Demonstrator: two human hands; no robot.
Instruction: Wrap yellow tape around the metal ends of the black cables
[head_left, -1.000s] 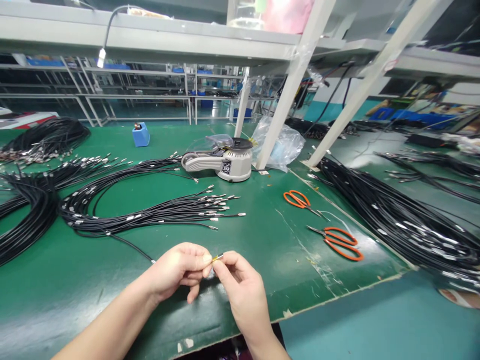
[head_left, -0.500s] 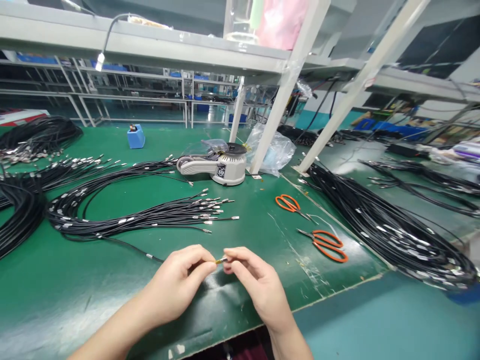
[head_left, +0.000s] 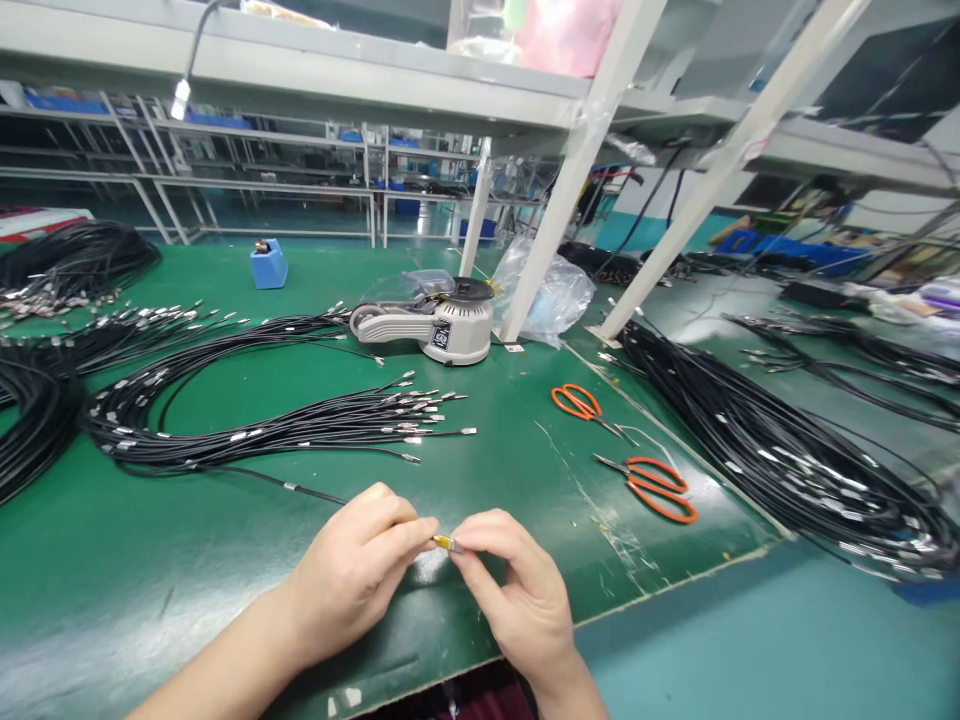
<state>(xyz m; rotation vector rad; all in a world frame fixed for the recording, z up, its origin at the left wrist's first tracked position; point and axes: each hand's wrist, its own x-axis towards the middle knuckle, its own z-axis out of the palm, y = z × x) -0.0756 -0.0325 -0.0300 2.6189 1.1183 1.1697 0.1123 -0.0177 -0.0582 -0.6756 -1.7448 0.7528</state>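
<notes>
Between my two hands is the end of a black cable (head_left: 319,494), with a small metal connector (head_left: 448,544) partly covered in yellow tape. My left hand (head_left: 364,570) is closed around the cable just behind the connector. The thumb and forefinger of my right hand (head_left: 517,585) pinch the connector's tip. From my left hand the cable runs back to a curved bundle of black cables (head_left: 300,432) with silvery ends and white labels, lying on the green table.
A grey tape dispenser (head_left: 457,335) stands beyond my hands. Two orange-handled scissors, one nearer (head_left: 660,488) and one farther (head_left: 576,402), lie to the right. A blue holder (head_left: 268,266) is at the back left. More cables (head_left: 780,440) spread past a white post at right.
My left hand has slid along with the cable, and more of the yellow-taped connector now shows. My right fingers were apart from its tip half a second ago and now pinch it.
</notes>
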